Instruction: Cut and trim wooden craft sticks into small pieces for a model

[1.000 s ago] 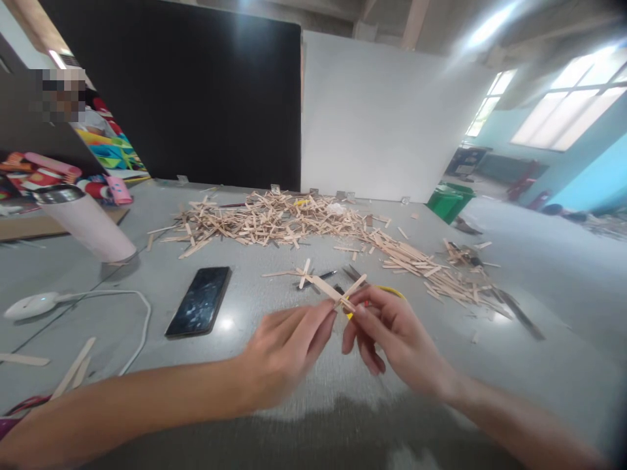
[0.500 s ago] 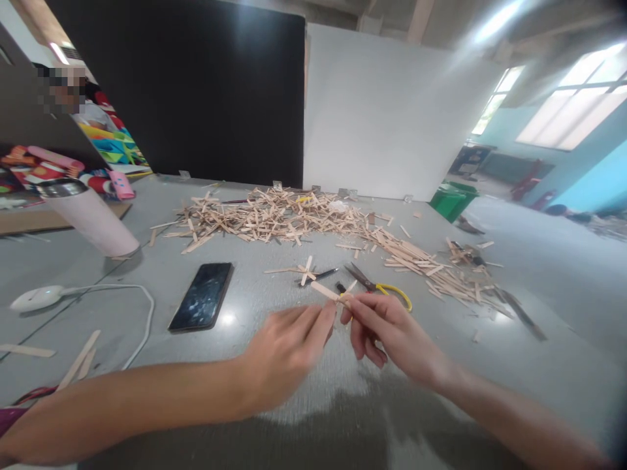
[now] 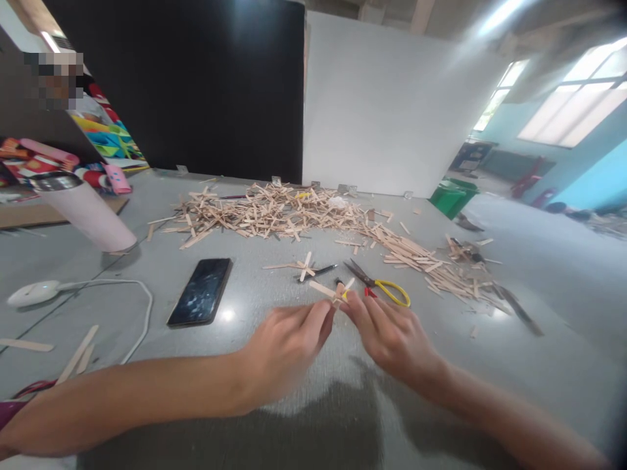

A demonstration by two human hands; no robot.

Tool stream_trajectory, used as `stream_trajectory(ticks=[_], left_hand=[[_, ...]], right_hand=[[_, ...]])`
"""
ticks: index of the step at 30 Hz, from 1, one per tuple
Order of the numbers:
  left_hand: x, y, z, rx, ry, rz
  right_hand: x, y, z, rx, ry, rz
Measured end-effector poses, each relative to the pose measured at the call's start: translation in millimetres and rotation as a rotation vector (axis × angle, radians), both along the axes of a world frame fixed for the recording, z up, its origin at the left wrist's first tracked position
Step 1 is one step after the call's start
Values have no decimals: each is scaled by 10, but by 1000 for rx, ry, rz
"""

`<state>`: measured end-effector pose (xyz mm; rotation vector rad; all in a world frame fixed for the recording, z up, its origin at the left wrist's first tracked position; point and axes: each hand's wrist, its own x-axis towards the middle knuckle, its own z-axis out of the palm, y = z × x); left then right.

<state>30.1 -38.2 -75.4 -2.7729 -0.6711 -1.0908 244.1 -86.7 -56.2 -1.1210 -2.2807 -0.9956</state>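
Two short wooden sticks crossed into an X (image 3: 329, 290) sit at the fingertips of both my hands, low over the grey table (image 3: 274, 365). My left hand (image 3: 284, 346) pinches the cross from the left with its fingers together. From the right, my right hand (image 3: 392, 336) pinches the same cross, its other fingers curled under. Just beyond my right fingertips lie scissors with yellow handles (image 3: 382, 287). Another finished stick cross (image 3: 304, 266) rests a little farther away on the table.
A big heap of wooden sticks (image 3: 274, 212) spreads across the far table and trails right. A black phone (image 3: 200, 291) lies left of my hands. A pink tumbler (image 3: 85, 212), a white cabled device (image 3: 34, 292), loose long sticks (image 3: 73, 356) and a green bin (image 3: 450, 196) are around.
Both hands have lowered and moved slightly away from me with the stick cross. The scissors, half hidden before, now show fully beyond my right hand.
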Motion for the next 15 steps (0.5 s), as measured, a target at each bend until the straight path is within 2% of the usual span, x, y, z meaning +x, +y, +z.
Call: stream_trajectory(ticks=[3, 6, 8, 11, 15], left_hand=[[-10, 17, -65, -16, 39, -25], [0, 28, -49, -77, 37, -26], [13, 35, 17, -190, 25, -2], [29, 52, 128, -390, -6, -1], [38, 72, 196, -477, -38, -7]], right_hand=[[-24, 16, -4, 75, -115, -28], [-8, 42, -19, 111, -140, 28], [25, 69, -30, 76, -117, 30], [72, 103, -31, -60, -46, -2], [82, 100, -7, -144, -39, -54]])
